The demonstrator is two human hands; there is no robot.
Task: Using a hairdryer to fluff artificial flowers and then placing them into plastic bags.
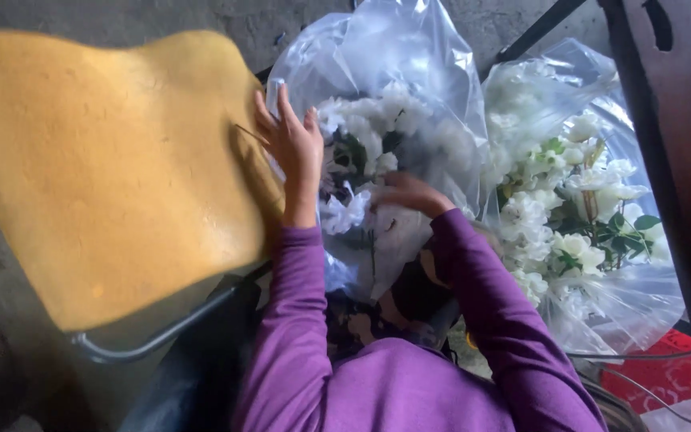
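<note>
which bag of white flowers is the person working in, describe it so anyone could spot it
Beside the big yellow foam cushion stands a clear plastic bag. The left hand holds its edge and the right hand reaches inside. The other flower bag, to its right, is untouched.

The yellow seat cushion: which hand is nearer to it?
Left. The left hand lies open at the edge of the yellow seat cushion; the right hand is farther off, among white flowers in the bag.

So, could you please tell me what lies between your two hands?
In the head view, white flowers inside the clear bag lie between left hand and right hand.
</note>
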